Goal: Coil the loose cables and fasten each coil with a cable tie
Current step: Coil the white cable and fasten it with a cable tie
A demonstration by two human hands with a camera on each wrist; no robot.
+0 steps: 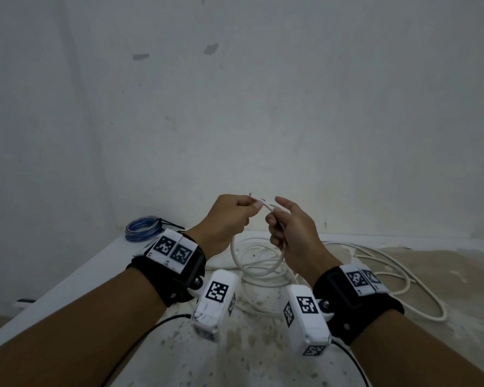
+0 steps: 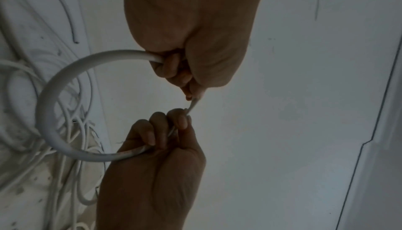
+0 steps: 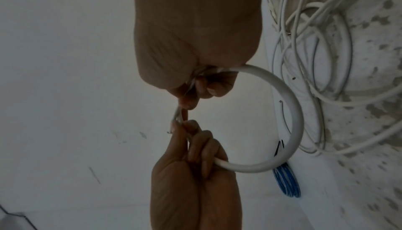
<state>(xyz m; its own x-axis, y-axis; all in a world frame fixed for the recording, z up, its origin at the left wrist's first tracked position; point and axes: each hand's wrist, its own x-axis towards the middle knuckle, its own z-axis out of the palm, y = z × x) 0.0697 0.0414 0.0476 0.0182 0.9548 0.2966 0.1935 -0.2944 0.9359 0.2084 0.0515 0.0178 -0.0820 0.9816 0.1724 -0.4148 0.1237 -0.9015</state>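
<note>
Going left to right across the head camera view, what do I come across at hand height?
Blue coil fastened with a black tie → left hand → white cable bridging both hands → right hand → loose white cables spread on the table.

Loose white cables (image 1: 380, 277) across the table (image 1: 67, 277), blue coil (image 1: 140, 229) far-left.

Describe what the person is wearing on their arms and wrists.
Both forearms are bare, with no sleeves. The left wrist carries a wide black strap topped with white tags printed with black square-pattern markers, and a white box-shaped camera bearing similar markers hangs beneath it. The right wrist has a matching black strap, marker tags and white camera box. A thin black cable trails from each unit.
</note>
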